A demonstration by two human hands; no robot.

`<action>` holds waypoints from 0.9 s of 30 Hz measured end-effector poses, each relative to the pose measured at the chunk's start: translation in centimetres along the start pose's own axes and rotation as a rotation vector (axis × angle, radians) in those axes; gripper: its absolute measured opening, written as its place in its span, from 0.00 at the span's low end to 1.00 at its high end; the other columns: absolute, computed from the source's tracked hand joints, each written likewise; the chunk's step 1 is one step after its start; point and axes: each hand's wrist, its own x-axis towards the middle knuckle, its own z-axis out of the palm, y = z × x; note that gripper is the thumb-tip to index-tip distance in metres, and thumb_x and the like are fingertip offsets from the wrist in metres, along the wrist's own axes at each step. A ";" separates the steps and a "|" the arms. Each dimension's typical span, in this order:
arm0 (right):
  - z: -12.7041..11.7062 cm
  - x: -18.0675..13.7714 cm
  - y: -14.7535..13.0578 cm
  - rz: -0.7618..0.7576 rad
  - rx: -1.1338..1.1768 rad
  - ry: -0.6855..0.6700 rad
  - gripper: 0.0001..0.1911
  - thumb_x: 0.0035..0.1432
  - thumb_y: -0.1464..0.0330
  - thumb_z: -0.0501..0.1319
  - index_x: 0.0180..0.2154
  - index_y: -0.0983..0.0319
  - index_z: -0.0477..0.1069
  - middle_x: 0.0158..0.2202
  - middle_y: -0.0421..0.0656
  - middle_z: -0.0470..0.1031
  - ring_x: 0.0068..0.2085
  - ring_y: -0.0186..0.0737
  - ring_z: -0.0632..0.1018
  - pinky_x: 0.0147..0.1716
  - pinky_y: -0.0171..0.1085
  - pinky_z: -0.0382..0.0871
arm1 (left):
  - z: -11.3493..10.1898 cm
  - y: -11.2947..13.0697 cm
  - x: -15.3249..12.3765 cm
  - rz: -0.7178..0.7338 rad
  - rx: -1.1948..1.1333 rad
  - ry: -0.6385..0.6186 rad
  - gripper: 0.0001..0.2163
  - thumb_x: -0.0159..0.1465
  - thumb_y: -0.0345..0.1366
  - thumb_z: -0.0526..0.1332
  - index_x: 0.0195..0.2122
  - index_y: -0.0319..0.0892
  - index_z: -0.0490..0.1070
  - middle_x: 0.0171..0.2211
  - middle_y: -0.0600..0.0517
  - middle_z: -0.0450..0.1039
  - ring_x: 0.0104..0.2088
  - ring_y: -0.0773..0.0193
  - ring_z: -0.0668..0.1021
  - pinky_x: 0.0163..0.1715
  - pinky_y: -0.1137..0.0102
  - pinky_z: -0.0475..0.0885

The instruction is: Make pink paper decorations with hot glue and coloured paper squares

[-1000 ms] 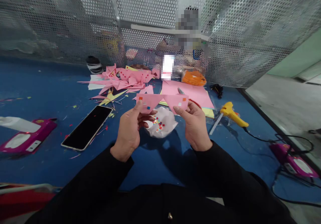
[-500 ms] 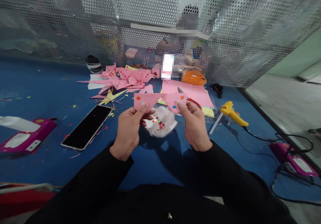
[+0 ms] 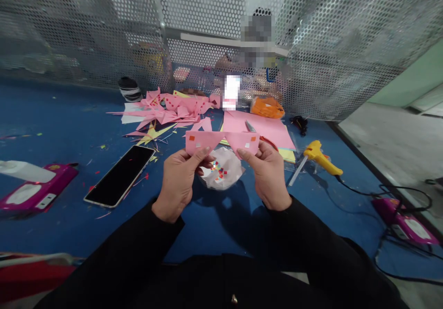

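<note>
Pink paper (image 3: 204,139) is held up in the air, over & just beyond the white bowl (image 3: 235,166) of coloured bits (image 3: 220,174), stretched btwn both hands. L end is pinched by the L hand (image 3: 177,179), thumb in front, fingers curled behind; R end is pinched likewise by the R hand (image 3: 272,177). Both grips are closed on paper only, no gap seen. 4 small squares are seen on it, 2 per side (1 orange, 1 white); any under the thumbs can't be told. Narrow middle seems joined, but 1 pc or 2 can't be confirmed. Step in hand is judged to be a hold-up & check, w/ the 2 sides kept level. For any next move, light, even tension is needed, hands shifted together, so the middle isn't torn or creased.
</note>
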 end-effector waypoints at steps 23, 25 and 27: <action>-0.7 0.6 0.9 -0.065 -0.281 -0.087 0.24 0.49 0.62 0.70 0.48 0.62 0.73 0.33 0.41 0.81 0.33 0.41 0.79 0.36 0.42 0.74 | 0.1 4.6 2.3 0.778 0.958 -0.285 0.08 0.63 0.39 0.64 0.41 0.50 0.82 0.42 0.48 0.83 0.47 0.50 0.79 0.57 0.56 0.62; -0.6 0.7 0.8 -0.072 -0.310 -0.104 0.24 0.50 0.61 0.70 0.48 0.62 0.72 0.31 0.41 0.80 0.33 0.42 0.79 0.36 0.42 0.74 | 0.5 5.1 3.1 0.702 1.021 -0.390 0.06 0.61 0.39 0.64 0.31 0.50 0.82 0.32 0.50 0.83 0.37 0.52 0.80 0.51 0.58 0.65; -0.9 0.9 0.5 -0.108 -0.352 -0.082 0.26 0.49 0.60 0.71 0.49 0.63 0.72 0.34 0.43 0.81 0.37 0.43 0.80 0.40 0.43 0.74 | 0.6 5.8 4.0 0.598 1.008 -0.473 0.08 0.60 0.39 0.63 0.27 0.49 0.81 0.26 0.51 0.80 0.30 0.56 0.78 0.40 0.64 0.67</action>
